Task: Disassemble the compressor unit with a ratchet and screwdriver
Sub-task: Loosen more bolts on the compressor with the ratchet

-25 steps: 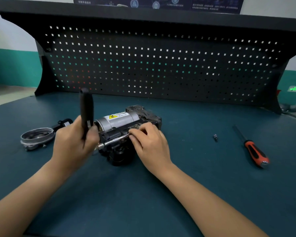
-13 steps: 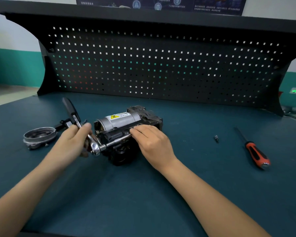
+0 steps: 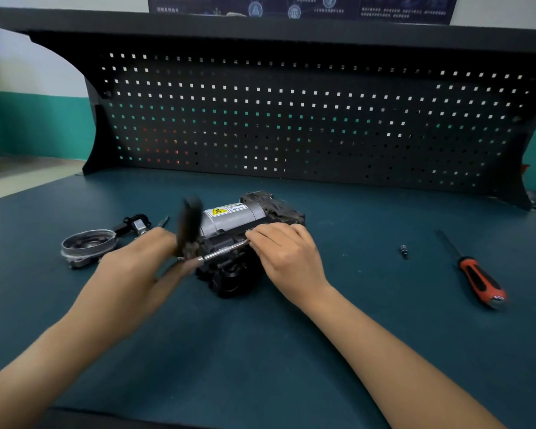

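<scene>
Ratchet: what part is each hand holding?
Left hand grips the black-handled steel ratchet low on its handle, blurred; right hand pinches its silver extension bar.

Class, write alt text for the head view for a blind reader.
A person's left hand grips a blurred ratchet at a compressor unit on a teal bench, while the right hand holds its extension bar. A red screwdriver lies to the right.

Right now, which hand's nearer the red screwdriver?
Right. Right hand holds the extension bar on the compressor, left of the screwdriver; left hand grips the ratchet handle, farther left.
</scene>
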`<state>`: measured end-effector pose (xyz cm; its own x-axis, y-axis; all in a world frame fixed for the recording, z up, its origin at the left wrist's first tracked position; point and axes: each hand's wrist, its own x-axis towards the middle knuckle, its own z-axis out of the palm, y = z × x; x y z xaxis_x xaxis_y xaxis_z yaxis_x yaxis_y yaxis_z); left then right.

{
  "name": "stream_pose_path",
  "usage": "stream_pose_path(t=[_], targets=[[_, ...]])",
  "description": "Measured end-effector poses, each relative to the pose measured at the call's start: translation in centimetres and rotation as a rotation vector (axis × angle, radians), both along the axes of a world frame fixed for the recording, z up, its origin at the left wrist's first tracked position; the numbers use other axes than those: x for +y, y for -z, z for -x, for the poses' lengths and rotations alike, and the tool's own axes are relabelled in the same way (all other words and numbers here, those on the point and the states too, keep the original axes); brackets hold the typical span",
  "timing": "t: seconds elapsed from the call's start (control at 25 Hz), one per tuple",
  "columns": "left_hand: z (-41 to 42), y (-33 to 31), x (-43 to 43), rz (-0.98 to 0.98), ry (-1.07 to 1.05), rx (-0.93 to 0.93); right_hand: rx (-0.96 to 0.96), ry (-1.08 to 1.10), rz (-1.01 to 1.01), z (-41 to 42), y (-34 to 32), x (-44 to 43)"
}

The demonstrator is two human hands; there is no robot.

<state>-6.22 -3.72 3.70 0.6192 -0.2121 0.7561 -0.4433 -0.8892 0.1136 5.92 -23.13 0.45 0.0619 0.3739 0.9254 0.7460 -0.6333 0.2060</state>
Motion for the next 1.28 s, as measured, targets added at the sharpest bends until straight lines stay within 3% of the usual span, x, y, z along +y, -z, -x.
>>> stream_pose_path(t=[0.08,0.2,0.32,0.44,0.56,0.68,0.84,0.96,1.0,1.04,1.12,1.28], targets=[[-0.5,0.3,-0.3,0.355,-0.038,0.079,0.006,-0.013,0.0,0.0,0.2,-0.1],[-1.6,0.2,-0.1,0.959,0.03,0.385,0.016,-0.031,0.001,-0.1,0.2,-0.2],[-2.2,0.5,0.1,1.38,0.12,0.622,0.025,-0.04,-0.016,-0.2,0.2,-0.1],[-2.5,0.6,-0.1,1.567,0.134,0.705,0.022,-0.054,0.006,0.0,0.3,0.0],[-2.4,0.8,-0.3,1.613,0.144,0.707,0.022,-0.143,0.063,0.8,0.5,0.8],[-2.0,1.2,-0.5,1.358,0.139,0.589,0.095,-0.253,0.001,1.4,0.3,1.7],[-0.7,0.9,-0.6,0.468,0.097,0.094,0.127,-0.287,-0.031,1.0,-0.1,1.7],[0.0,1.3,-0.4,-0.283,0.154,-0.156,0.144,-0.297,-0.031,0.8,-0.2,1.7],[0.0,1.6,-0.4,-0.418,0.133,-0.201,0.161,-0.314,-0.037,0.8,-0.1,1.7],[0.0,1.9,-0.4,-0.417,0.112,-0.21,0.175,-0.333,-0.042,0.9,0.0,1.7],[-0.1,2.1,-0.8,-0.067,0.078,-0.117,0.173,-0.339,-0.031,0.9,0.3,1.7],[-1.5,1.6,-1.4,1.053,0.082,0.296,0.207,-0.24,-0.106,0.6,1.0,0.6]])
